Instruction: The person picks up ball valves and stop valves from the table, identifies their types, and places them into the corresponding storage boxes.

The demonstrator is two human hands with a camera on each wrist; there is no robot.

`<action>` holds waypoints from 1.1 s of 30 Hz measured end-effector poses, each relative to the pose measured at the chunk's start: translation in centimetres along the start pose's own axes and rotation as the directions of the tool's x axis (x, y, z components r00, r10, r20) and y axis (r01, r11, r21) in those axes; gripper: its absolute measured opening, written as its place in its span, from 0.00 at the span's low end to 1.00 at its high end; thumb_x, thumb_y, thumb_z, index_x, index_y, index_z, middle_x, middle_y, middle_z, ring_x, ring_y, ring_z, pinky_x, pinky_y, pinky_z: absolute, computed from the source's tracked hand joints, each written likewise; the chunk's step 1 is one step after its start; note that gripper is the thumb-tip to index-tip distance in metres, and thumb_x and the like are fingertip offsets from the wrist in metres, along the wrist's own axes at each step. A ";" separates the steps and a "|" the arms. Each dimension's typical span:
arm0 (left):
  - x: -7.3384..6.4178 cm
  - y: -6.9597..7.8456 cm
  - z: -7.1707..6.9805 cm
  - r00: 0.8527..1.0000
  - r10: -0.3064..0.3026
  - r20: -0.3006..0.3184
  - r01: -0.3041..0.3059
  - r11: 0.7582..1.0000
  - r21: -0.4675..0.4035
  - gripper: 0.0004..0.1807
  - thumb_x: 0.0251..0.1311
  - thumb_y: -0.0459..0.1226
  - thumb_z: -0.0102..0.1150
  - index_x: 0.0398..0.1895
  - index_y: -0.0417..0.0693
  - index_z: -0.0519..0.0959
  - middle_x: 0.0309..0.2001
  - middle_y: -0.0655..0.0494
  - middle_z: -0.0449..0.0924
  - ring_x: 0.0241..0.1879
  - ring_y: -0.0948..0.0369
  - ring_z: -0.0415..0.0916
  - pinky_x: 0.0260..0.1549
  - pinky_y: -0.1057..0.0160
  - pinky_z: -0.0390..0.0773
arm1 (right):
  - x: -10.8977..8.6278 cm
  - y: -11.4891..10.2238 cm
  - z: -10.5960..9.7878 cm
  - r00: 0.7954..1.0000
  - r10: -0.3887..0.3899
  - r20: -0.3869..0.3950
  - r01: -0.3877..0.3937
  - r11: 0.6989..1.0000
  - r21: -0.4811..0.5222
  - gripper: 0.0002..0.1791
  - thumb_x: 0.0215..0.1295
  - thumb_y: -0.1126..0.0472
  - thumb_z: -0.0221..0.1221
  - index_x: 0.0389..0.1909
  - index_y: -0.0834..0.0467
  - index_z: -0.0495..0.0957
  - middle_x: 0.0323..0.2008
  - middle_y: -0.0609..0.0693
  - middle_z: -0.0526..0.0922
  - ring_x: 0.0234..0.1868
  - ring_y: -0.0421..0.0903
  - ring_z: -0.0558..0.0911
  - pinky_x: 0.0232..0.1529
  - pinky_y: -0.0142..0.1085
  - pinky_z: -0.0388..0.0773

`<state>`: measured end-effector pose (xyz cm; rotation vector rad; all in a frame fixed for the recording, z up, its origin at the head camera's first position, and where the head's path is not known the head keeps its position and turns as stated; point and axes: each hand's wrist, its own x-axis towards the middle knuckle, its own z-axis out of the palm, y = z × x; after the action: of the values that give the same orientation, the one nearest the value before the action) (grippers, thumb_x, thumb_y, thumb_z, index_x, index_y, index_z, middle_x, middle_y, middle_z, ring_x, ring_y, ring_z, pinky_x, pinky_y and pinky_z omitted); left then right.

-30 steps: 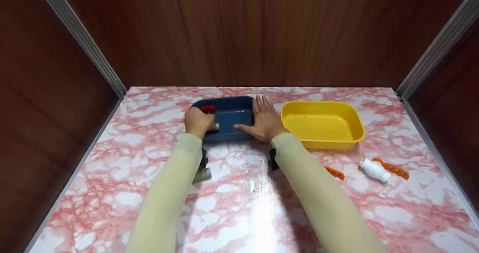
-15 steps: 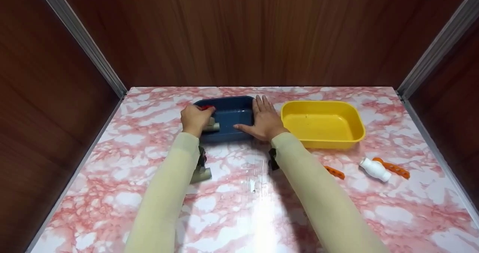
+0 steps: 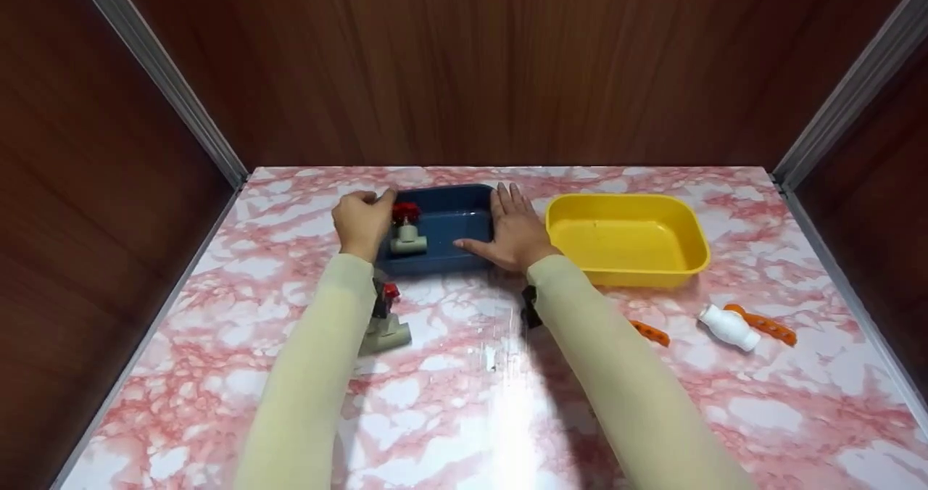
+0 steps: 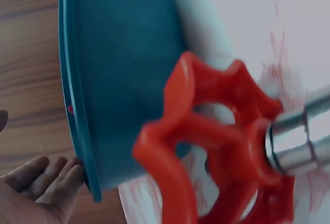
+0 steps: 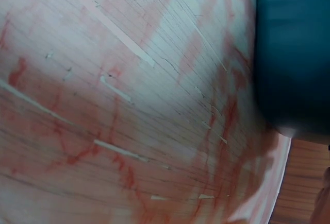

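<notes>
My left hand [image 3: 365,222] is at the left end of the dark blue tray [image 3: 453,262]. In the left wrist view its fingertips [image 4: 77,171] touch the tray's rim, with the thumb apart. Inside the tray at the left lies a stop valve [image 3: 408,238] with a beige body and a red handwheel. My right hand [image 3: 516,233] rests over the tray's right end, fingers straight and thumb spread inward. A second stop valve [image 3: 388,334] lies on the table under my left wrist, partly hidden by the sleeve; its red handwheel [image 4: 221,131] looms large in the left wrist view.
A yellow tray [image 3: 627,269] stands right of the blue one. On the table at the right lie a white pipe fitting [image 3: 728,327], an orange perforated strip [image 3: 768,327] and another orange piece [image 3: 651,333] partly behind my right sleeve. Wood-grain walls [image 3: 464,62] enclose the table.
My left hand has let go of the stop valve in the blue tray and moved left and up to the tray's rim, uncovering the valve. The right hand has stayed in place.
</notes>
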<state>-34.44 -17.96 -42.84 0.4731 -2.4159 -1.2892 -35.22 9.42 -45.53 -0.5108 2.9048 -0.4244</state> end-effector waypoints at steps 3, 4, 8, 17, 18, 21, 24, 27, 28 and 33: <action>0.4 -0.3 -0.7 0.999 0.000 -0.042 -0.001 1.000 -0.030 0.27 0.75 0.51 0.73 0.58 0.35 0.94 0.57 0.35 0.95 0.63 0.39 0.90 0.71 0.42 0.86 | 0.0 0.1 -0.1 1.000 -0.001 0.000 0.001 1.000 0.001 0.71 0.76 0.12 0.45 0.97 0.60 0.34 0.98 0.57 0.33 1.00 0.59 0.35 1.00 0.57 0.32; 0.6 -0.5 -1.0 0.999 -0.006 -0.046 0.005 0.999 -0.035 0.27 0.75 0.52 0.73 0.57 0.35 0.94 0.56 0.35 0.96 0.63 0.39 0.90 0.71 0.42 0.86 | 0.1 0.1 -0.2 1.000 -0.001 0.000 0.001 1.000 0.007 0.71 0.76 0.13 0.46 0.97 0.60 0.34 0.98 0.58 0.33 1.00 0.60 0.34 1.00 0.57 0.32; 0.9 -1.2 -2.5 0.995 -0.094 -0.015 0.093 0.994 -0.056 0.30 0.75 0.56 0.73 0.56 0.35 0.94 0.58 0.34 0.95 0.64 0.40 0.89 0.72 0.42 0.85 | 0.1 0.3 -0.3 1.000 -0.001 0.005 0.001 1.000 0.001 0.71 0.76 0.11 0.45 0.97 0.59 0.34 0.98 0.57 0.32 1.00 0.60 0.34 1.00 0.58 0.33; 1.3 -2.9 -5.6 0.904 -0.394 0.167 0.413 0.905 -0.101 0.45 0.76 0.70 0.62 0.64 0.35 0.87 0.45 0.47 0.93 0.47 0.54 0.93 0.59 0.58 0.90 | 0.0 0.5 -0.1 1.000 0.013 0.013 -0.013 1.000 0.009 0.73 0.74 0.09 0.44 0.97 0.56 0.32 0.99 0.53 0.30 1.00 0.58 0.33 1.00 0.56 0.33; 1.3 -3.0 -5.8 0.882 -0.422 0.207 0.452 0.883 -0.126 0.46 0.77 0.71 0.61 0.67 0.35 0.85 0.47 0.48 0.92 0.47 0.54 0.94 0.59 0.57 0.91 | 0.0 0.5 -0.1 1.000 0.014 0.012 -0.014 1.000 0.008 0.73 0.73 0.09 0.44 0.97 0.56 0.32 0.99 0.53 0.30 1.00 0.58 0.33 1.00 0.56 0.33; 1.4 -3.2 -6.7 0.816 -0.473 0.333 0.541 0.828 -0.148 0.52 0.78 0.73 0.56 0.76 0.33 0.81 0.60 0.45 0.89 0.56 0.52 0.92 0.67 0.54 0.90 | 0.0 0.5 0.1 1.000 0.015 0.014 -0.015 1.000 0.003 0.73 0.73 0.09 0.43 0.97 0.56 0.32 0.99 0.53 0.30 1.00 0.59 0.33 1.00 0.57 0.33; 1.4 -3.5 -7.7 0.754 -0.499 0.427 0.603 0.784 -0.149 0.53 0.80 0.72 0.52 0.83 0.34 0.75 0.76 0.39 0.81 0.68 0.46 0.87 0.76 0.49 0.86 | 0.0 0.4 0.1 1.000 0.015 0.020 -0.015 1.000 0.004 0.73 0.72 0.08 0.43 0.97 0.55 0.32 0.98 0.53 0.30 1.00 0.59 0.33 1.00 0.56 0.32; 1.5 -4.0 -8.7 0.719 -0.512 0.469 0.633 0.762 -0.139 0.49 0.83 0.68 0.50 0.86 0.36 0.73 0.81 0.38 0.77 0.73 0.45 0.85 0.79 0.49 0.85 | 0.1 0.3 0.0 1.000 0.011 0.021 -0.011 1.000 0.005 0.74 0.72 0.08 0.43 0.97 0.56 0.32 0.98 0.53 0.30 1.00 0.58 0.33 1.00 0.56 0.31; 1.5 -4.2 -8.9 0.711 -0.517 0.476 0.642 0.754 -0.141 0.47 0.83 0.65 0.50 0.86 0.37 0.72 0.81 0.38 0.77 0.73 0.45 0.85 0.79 0.49 0.85 | 0.1 0.3 0.0 1.000 0.012 0.020 -0.012 1.000 0.006 0.73 0.72 0.08 0.43 0.97 0.56 0.32 0.98 0.53 0.30 1.00 0.58 0.33 1.00 0.55 0.31; 1.4 -5.5 -9.9 0.675 -0.526 0.517 0.680 0.716 -0.160 0.44 0.82 0.60 0.50 0.86 0.36 0.70 0.76 0.38 0.80 0.68 0.47 0.88 0.78 0.50 0.85 | 0.1 0.3 0.0 1.000 0.006 0.021 -0.006 1.000 0.003 0.73 0.73 0.08 0.43 0.97 0.56 0.32 0.98 0.54 0.30 1.00 0.58 0.33 1.00 0.56 0.31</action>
<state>-30.41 -28.60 -42.11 1.0626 -2.3531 -2.2865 -35.42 9.60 -45.64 -0.5027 2.8849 -0.4199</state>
